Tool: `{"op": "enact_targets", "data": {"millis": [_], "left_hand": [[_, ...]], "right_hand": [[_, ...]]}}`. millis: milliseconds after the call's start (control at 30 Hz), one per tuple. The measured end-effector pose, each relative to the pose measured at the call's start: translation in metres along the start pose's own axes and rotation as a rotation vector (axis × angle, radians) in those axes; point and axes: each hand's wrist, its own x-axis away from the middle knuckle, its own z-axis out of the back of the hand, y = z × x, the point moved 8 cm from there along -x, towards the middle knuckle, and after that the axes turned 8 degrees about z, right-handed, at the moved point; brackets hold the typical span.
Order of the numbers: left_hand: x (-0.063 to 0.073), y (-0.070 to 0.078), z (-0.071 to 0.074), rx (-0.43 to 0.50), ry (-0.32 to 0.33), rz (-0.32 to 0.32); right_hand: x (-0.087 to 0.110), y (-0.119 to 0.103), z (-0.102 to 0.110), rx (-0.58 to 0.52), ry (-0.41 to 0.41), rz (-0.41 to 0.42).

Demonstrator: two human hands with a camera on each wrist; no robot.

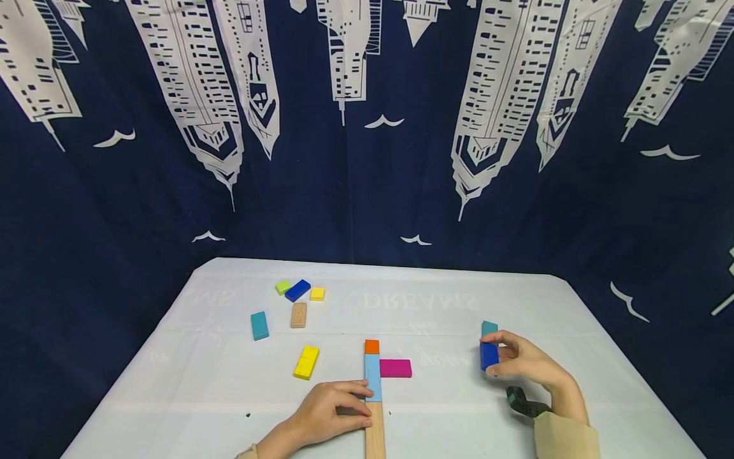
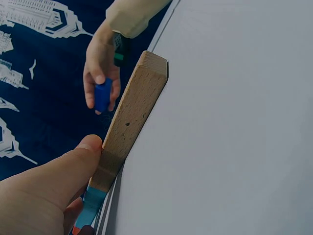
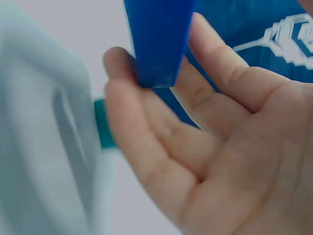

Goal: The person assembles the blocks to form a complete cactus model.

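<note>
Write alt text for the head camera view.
A person's right hand holds a blue block while the left hand touches a row of orange, light blue and wooden blocks on a white table. Other blocks lie nearby, navy cloth beyond.

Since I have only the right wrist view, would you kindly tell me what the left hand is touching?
Observer: The left hand is touching a long wooden block.

Operator: Thank you; what adjoins that block?

Observer: A light blue block meets its end, with an orange block at the other end of the light blue one.

Operator: Is anything to the right of the light blue one?

Observer: Yes, a magenta block.
</note>
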Motion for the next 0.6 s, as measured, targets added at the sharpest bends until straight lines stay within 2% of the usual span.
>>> {"op": "enact_targets", "data": {"millis": [367,600], "left_hand": [[0.000,0.000,0.000,0.005,-0.003,0.003],[0.000,0.001,0.001,-0.003,-0.003,-0.001]], "right_hand": [[-0.029,-0.031,-0.024,0.048,0.110,0.116],[-0.045,-0.036,-0.043,0.076,0.153,0.166]]}}
